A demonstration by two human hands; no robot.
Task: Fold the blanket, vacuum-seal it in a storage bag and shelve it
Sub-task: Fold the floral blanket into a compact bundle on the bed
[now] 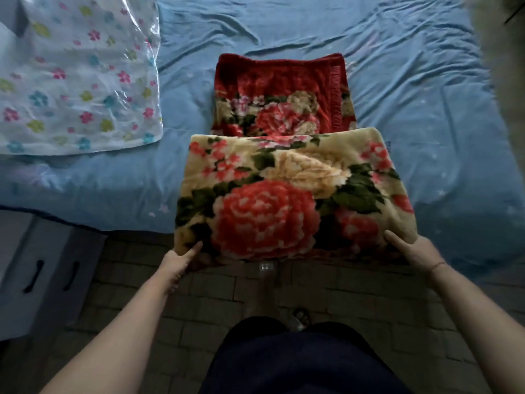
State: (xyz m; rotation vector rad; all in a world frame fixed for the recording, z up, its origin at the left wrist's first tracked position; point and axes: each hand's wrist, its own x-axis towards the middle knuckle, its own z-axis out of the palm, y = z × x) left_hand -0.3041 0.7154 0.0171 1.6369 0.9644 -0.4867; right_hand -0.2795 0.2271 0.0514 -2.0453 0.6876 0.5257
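Evidently thick, soft and floppy, the floral plush blanket (284,194) is held over the bed (426,95) by its near corners, with the fingers of the left hand (177,263) and right hand (412,251) pinching one each.

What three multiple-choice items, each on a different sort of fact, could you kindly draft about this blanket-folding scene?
1. Where is the storage bag?
A: on the bed sheet, left of the blanket
B: on top of the blanket
C: on the floor

2. What colour is the bed sheet?
A: green
B: blue
C: white

3. How is the blanket's near end held?
A: by nothing
B: by one hand only
C: by both hands

Answers:
1 A: the flower-printed bag lies flat on the sheet, apart from the blanket.
2 B: blue sheet shows all round the blanket.
3 C: the left hand and the right hand each grip a near corner.
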